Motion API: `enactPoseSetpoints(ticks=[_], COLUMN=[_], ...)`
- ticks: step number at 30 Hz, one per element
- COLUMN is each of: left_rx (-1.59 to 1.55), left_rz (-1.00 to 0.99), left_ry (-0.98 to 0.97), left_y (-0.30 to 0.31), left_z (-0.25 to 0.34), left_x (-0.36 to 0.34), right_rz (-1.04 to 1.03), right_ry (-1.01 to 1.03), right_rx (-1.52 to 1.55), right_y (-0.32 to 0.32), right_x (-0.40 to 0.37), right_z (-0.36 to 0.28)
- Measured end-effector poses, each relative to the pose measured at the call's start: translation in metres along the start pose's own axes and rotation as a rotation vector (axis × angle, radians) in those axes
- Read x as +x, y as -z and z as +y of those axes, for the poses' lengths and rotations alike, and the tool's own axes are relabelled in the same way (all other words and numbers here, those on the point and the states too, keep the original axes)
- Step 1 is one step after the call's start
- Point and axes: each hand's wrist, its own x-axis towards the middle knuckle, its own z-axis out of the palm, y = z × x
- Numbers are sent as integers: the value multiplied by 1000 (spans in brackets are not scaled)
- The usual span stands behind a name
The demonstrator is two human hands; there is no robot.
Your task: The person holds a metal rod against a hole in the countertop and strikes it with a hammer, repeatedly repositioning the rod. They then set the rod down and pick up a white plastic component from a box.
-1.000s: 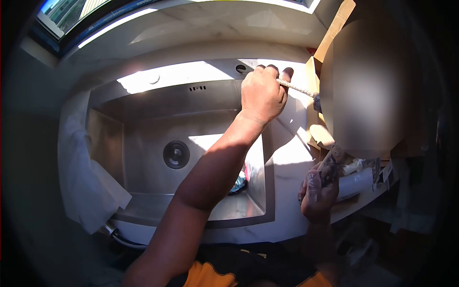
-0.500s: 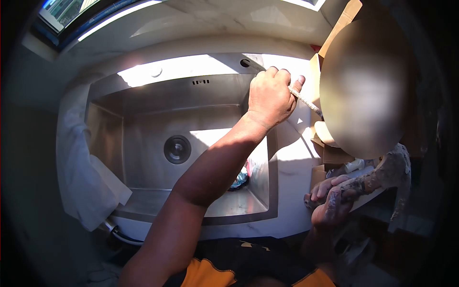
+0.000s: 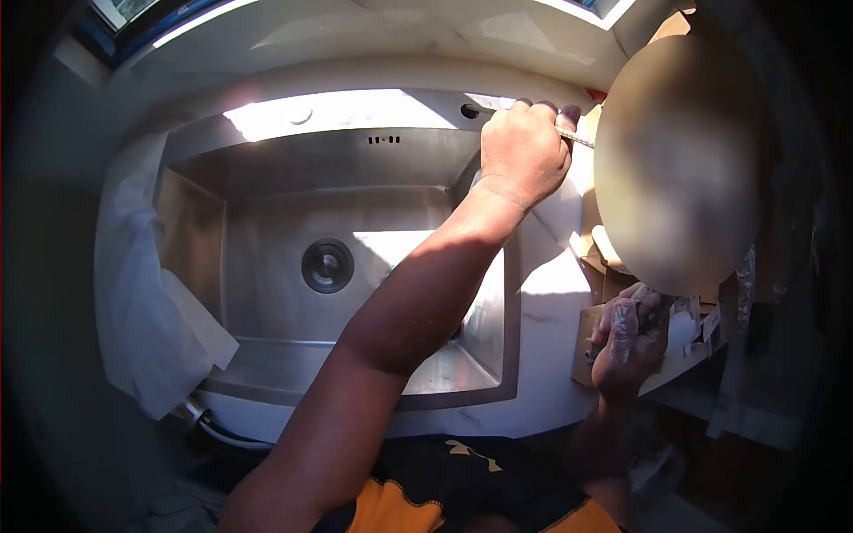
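My left hand (image 3: 526,153) reaches across the sink's right side to its back right corner. Its fingers are closed, and a thin, pale, rough-looking stick (image 3: 576,137) pokes out by the thumb; its other end passes behind a blurred oval. Lower right, my right hand (image 3: 626,342) is smeared white, with its fingers wrapped around a grey, crusted tool (image 3: 590,356). Most of that tool is hidden by the hand and the blur, so its exact kind does not show. The steel sink (image 3: 293,369) lies under my left forearm.
A drain (image 3: 328,266) sits in the basin floor. White cloth or sheeting (image 3: 147,293) drapes over the left rim. A round hole (image 3: 469,111) pierces the back ledge. Cardboard (image 3: 589,320) stands along the right side, and a window (image 3: 124,13) is top left.
My left hand has shifted slightly right and up with the stick. My right hand has risen, and the crusted tool, plainly visible before, is now mostly hidden.
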Motion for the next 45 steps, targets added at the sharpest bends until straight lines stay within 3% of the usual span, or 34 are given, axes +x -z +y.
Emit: enactPoseSetpoints(ticks=[4,5,7,9,13,15,17,21,23,24,29,31,45], left_rx=[25,32,30,56,30,-6,-30,-77,-75,-69,-98,-120,-123], left_rz=[12,11,16,-33,6,41,65,114,99,90,101,89,21], left_ry=[102,122,118,166,67,67,44,-87,-79,-80,-87,-111,-83], left_y=[2,1,1,2,-2,0,2,7,4,4,8,9,21], left_z=[1,1,2,3,-3,-5,-10,-16,-17,-16,-2,2,-15], left_x=[8,10,9,10,5,2,-2,-17,-25,-26,-27,-25,-23], right_rz=[213,208,-23,39,149,-47,-54,132,-85,-27,138,142,-3], right_ry=[229,225,-58,16,241,-24,-29,179,-38,-77,184,106,87], right_rx=[159,153,-62,-72,52,-116,-105,151,-124,-93,55,118,68], right_y=[-5,-5,3,8,4,1,3,-2,2,3,19,31,12], right_x=[1,6,16,20,20,18,17,-5,-6,-5,-11,-21,-33], right_z=[-3,-4,-6,-22,-10,-4,-6,14,18,13,0,0,8])
